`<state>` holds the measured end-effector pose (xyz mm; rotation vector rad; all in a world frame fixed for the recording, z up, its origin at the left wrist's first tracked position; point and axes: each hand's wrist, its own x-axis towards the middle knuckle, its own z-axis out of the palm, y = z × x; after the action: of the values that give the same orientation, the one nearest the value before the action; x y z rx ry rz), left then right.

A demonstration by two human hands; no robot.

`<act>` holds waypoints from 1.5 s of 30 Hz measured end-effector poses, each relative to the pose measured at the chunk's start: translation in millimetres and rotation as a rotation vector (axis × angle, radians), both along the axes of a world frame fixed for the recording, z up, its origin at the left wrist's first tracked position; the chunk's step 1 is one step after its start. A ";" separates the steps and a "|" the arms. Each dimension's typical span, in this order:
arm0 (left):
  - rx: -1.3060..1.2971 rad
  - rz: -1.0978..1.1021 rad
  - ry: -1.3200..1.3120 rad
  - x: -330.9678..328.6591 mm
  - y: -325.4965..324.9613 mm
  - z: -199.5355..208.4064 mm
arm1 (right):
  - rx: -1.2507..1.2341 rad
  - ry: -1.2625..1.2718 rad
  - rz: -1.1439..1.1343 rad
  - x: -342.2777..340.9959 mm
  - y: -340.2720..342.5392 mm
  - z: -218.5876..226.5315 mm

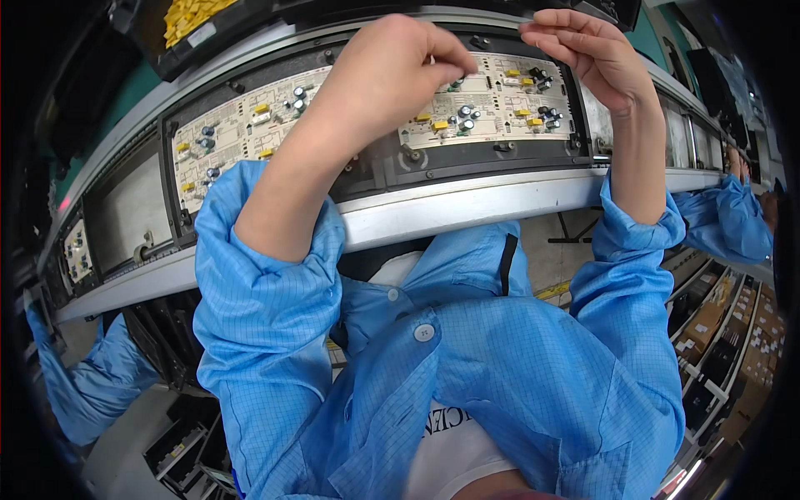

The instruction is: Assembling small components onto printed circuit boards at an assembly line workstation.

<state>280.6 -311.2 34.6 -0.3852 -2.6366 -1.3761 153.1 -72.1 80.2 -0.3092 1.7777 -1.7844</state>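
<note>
- The left hand (387, 71) is being held over the circuit board (492, 104), its grip pinched at something too small to tell.
- The right hand (592, 54) is being held at one o'clock, fingers curled, grasp unclear.
- The board is being carried in a dark tray (467, 167).

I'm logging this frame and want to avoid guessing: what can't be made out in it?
- Head view: whatever the left hand pinches is hidden behind its own fingers.
- Head view: the middle of the circuit board is covered by the left hand and forearm.
- Head view: the right hand nearly reaches the top edge; whether it holds anything is too small to tell.
- Head view: the yellow parts in the bin are cut off by the top edge.
</note>
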 end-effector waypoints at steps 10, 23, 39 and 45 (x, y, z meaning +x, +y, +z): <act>-0.330 0.040 0.167 7.5 14.5 -15.5 | -0.289 -0.187 0.048 -12.0 24.5 -25.1; -0.422 0.054 0.262 6.5 23.6 -12.8 | -0.633 -0.300 0.268 -5.9 19.8 -22.4; -0.261 0.231 0.395 13.0 2.2 -2.9 | 0.332 0.356 0.070 66.0 6.6 -27.1; -0.226 0.245 0.469 18.3 -6.4 7.6 | 0.730 0.609 0.122 86.1 -14.3 -20.0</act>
<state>298.9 -317.6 42.2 -0.3451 -2.3501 -0.7994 239.2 -86.4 60.3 -0.6753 2.6161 -0.8891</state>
